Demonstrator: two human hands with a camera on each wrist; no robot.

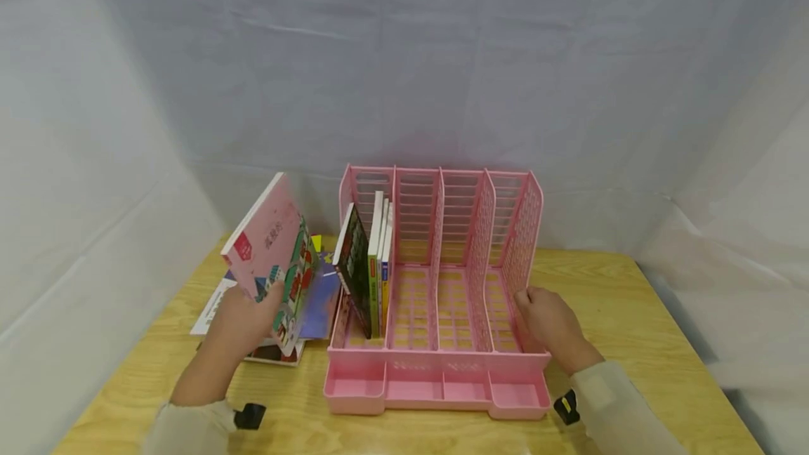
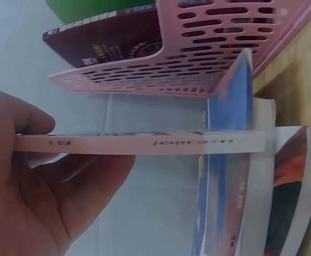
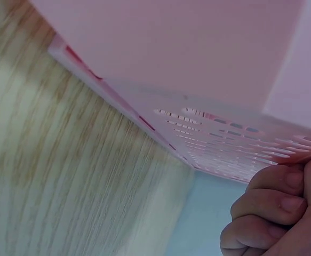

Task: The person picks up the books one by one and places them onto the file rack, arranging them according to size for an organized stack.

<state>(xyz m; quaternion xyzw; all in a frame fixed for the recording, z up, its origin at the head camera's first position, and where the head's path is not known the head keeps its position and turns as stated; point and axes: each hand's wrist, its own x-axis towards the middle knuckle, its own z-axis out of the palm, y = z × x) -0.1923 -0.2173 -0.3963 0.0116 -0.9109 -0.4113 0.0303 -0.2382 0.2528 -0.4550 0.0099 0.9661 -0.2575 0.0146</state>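
Note:
My left hand [image 1: 243,321] grips a pink picture book [image 1: 268,230] by its spine edge, thumb on the cover with its green and red drawing. The left wrist view shows this book [image 2: 139,144] edge-on, its spine facing the camera, between thumb and fingers. It is held upright, tilted, above a pile of books, left of a pink desk file rack [image 1: 436,353]. My right hand [image 1: 550,321] holds the rack's right side wall, fingers curled in the right wrist view. Several books [image 1: 378,265] stand in the leftmost compartment; a dark one [image 1: 354,269] leans left there.
Beneath the held book lie stacked books, among them a blue one [image 1: 321,300] and a white one [image 1: 211,307]. Small open trays [image 1: 468,409] run along the rack's front. Everything stands on a wooden table [image 1: 607,314] with pale cloth hanging behind.

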